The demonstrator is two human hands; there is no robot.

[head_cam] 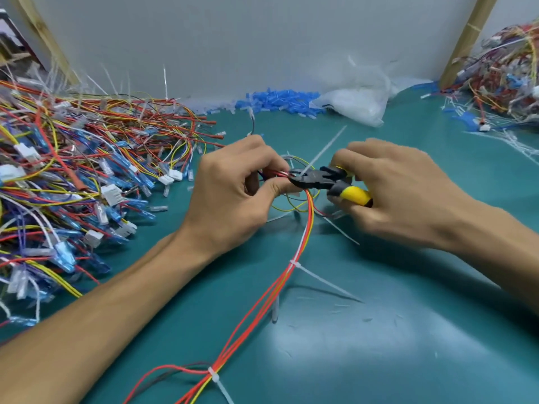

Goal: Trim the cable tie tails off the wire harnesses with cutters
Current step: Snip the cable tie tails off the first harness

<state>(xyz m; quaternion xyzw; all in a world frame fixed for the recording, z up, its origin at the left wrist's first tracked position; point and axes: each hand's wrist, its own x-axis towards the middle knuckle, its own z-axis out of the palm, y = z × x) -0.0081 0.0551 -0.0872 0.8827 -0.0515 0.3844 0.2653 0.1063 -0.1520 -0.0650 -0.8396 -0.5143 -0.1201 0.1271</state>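
Note:
A wire harness (264, 301) of red, orange and yellow wires runs from the bottom edge up to the middle of the teal mat. My left hand (233, 196) pinches its upper end between thumb and fingers. My right hand (399, 191) grips black cutters (315, 179) with yellow handles. The jaws sit at the base of a white cable tie tail (323, 150) that sticks up and to the right, next to my left thumb. Two more white ties with long tails (323, 282) (221, 386) sit lower on the same harness.
A big heap of harnesses (73, 185) with blue and white connectors fills the left side. A second heap (507, 74) lies at the far right. Blue offcuts (277, 102) and a clear plastic bag (358, 103) lie along the grey back wall. Cut white tails litter the mat (379, 330).

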